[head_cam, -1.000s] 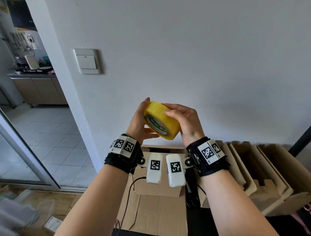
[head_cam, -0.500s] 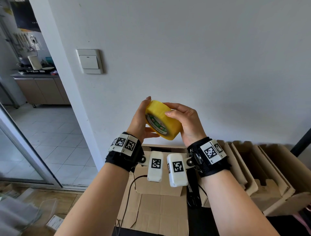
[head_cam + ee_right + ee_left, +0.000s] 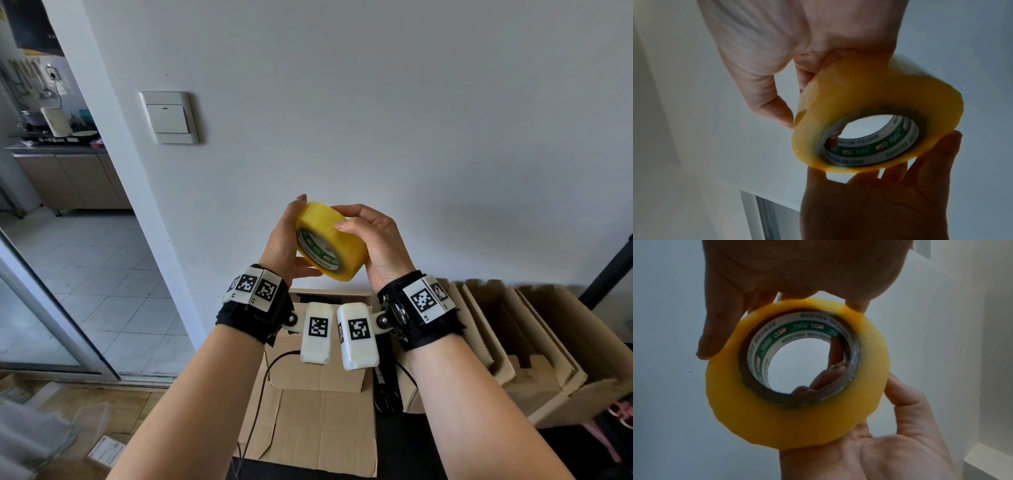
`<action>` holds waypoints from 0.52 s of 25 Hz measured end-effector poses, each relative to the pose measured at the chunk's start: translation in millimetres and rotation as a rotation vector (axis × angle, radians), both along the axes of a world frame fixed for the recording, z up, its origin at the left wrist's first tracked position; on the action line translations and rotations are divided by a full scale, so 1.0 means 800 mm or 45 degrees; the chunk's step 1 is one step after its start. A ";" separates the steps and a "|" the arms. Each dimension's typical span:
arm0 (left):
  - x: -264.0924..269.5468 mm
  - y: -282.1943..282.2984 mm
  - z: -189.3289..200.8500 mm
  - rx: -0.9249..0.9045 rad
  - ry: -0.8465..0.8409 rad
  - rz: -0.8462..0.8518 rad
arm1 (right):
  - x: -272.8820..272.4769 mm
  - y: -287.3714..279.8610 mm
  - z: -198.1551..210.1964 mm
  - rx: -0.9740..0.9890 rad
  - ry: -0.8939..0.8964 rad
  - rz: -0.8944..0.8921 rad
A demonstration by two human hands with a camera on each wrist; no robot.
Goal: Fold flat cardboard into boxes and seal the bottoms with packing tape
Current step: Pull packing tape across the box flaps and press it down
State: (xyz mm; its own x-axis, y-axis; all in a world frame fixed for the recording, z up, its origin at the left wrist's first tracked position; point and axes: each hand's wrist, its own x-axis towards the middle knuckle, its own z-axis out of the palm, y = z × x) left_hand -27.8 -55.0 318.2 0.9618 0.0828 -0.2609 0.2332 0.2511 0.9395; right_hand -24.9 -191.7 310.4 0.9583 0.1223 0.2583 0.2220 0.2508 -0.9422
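Yellow packing tape roll (image 3: 330,241) stays raised at chest height, left hand (image 3: 286,246) cupping its 9 o'clock side, right hand (image 3: 378,245) curled over 3 o'clock, thumb feeling the rim. Nothing has shifted, so the free end seems unfound; the cardboard box (image 3: 322,421) waits unsealed at 6 o'clock.

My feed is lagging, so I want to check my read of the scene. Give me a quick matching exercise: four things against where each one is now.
Things:
1. tape roll
2. light switch
3. open carton
4. scissors

Places:
A. on the wall, upper left
B. gripped between the left hand and right hand
C. lying just right of the carton, under the right wrist
D. below the forearms, flaps spread

Pairs: 1-B, 2-A, 3-D, 4-C
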 end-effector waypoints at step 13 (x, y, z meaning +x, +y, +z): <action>0.002 -0.001 -0.002 0.050 0.030 -0.037 | 0.007 0.002 0.001 -0.062 -0.031 -0.146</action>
